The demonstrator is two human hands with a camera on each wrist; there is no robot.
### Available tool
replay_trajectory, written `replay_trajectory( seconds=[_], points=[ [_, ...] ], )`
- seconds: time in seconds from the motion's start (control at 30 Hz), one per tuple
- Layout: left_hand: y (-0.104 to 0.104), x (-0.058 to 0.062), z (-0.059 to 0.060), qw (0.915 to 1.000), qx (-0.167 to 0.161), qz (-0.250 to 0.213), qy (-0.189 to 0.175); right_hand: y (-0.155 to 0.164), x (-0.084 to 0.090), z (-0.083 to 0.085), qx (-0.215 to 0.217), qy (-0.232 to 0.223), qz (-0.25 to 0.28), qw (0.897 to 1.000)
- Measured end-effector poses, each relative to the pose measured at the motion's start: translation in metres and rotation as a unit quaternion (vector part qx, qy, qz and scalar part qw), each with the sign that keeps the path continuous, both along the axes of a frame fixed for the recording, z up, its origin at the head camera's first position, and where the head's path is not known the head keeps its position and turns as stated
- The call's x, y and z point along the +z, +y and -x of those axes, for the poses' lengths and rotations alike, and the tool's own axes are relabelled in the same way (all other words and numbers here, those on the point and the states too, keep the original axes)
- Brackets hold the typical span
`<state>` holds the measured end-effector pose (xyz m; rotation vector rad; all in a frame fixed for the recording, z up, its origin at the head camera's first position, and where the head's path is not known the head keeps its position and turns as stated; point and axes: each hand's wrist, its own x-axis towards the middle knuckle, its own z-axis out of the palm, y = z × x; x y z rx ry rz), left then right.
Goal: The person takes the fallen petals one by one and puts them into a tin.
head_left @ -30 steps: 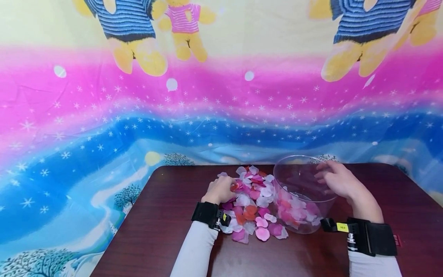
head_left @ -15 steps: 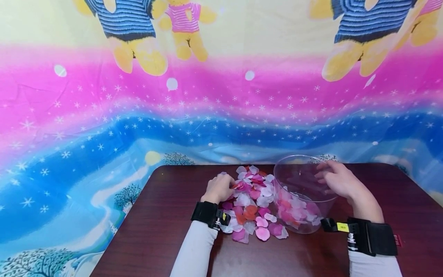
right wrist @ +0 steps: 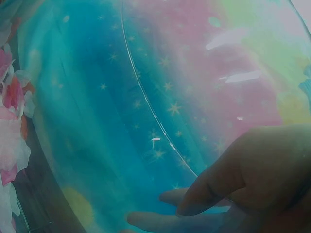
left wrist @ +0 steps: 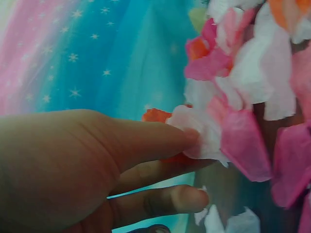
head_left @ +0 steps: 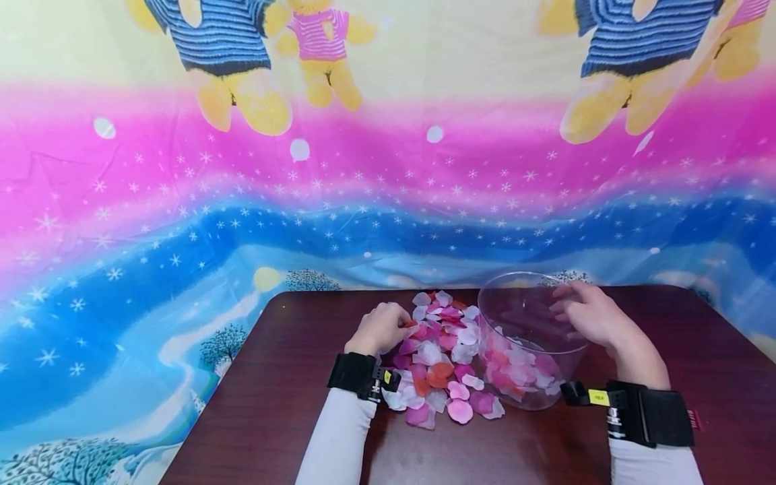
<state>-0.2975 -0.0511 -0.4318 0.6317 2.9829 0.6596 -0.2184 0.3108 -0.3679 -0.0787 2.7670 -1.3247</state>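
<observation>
A loose heap of artificial flower petals (head_left: 432, 353) in pink, white and orange-red lies left of a transparent plastic bucket (head_left: 527, 347). At the heap's left side, my left hand (head_left: 380, 328) pinches petals between thumb and fingers. Close up in the left wrist view, the thumb rests on a pale petal (left wrist: 201, 133), and an orange petal (left wrist: 154, 115) shows behind it. More petals are inside the bucket, seen through its wall. My right hand (head_left: 588, 313) holds the bucket's right rim; in the right wrist view the thumb and fingers lie around the rim line (right wrist: 155, 116).
A dark reddish-brown table (head_left: 291, 404) bears everything. Right behind its far edge hangs a printed cloth backdrop (head_left: 388, 195). Several petals lie near the bucket's front left. Each wrist wears a black strap with a small camera.
My left hand has drawn back slightly to the left from the heap, with petals between its fingers. The right hand and the bucket have stayed in place.
</observation>
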Motion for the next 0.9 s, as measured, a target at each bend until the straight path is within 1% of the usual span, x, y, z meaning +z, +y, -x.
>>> replay_trajectory(
  seconds=[0.17,0.27,0.37,0.53,0.63,0.77,0.9],
  points=[
    [-0.002,0.008,-0.002,0.9996,-0.011,-0.004,-0.025,0.000,0.000,0.000,-0.001,0.004,-0.001,1.000],
    [-0.002,0.013,-0.006,0.9995,-0.017,-0.011,-0.025,0.000,-0.001,0.001,0.000,0.006,-0.001,1.000],
    [-0.002,0.018,-0.009,0.9995,-0.021,-0.016,-0.015,0.000,-0.002,0.001,0.002,0.008,0.000,1.000],
    [-0.003,0.028,-0.013,0.9994,-0.027,-0.016,0.014,0.000,-0.001,0.001,0.002,0.007,0.000,1.000],
    [-0.003,0.034,-0.016,0.9986,-0.038,-0.021,0.029,0.000,-0.002,0.001,0.002,0.005,-0.001,1.000],
    [-0.002,0.044,-0.021,0.9968,-0.051,-0.035,0.049,0.000,-0.002,0.001,0.003,0.005,-0.001,1.000],
    [0.001,0.053,-0.026,0.9931,-0.061,-0.057,0.082,0.001,-0.001,0.002,0.004,0.004,0.004,1.000]
  ],
)
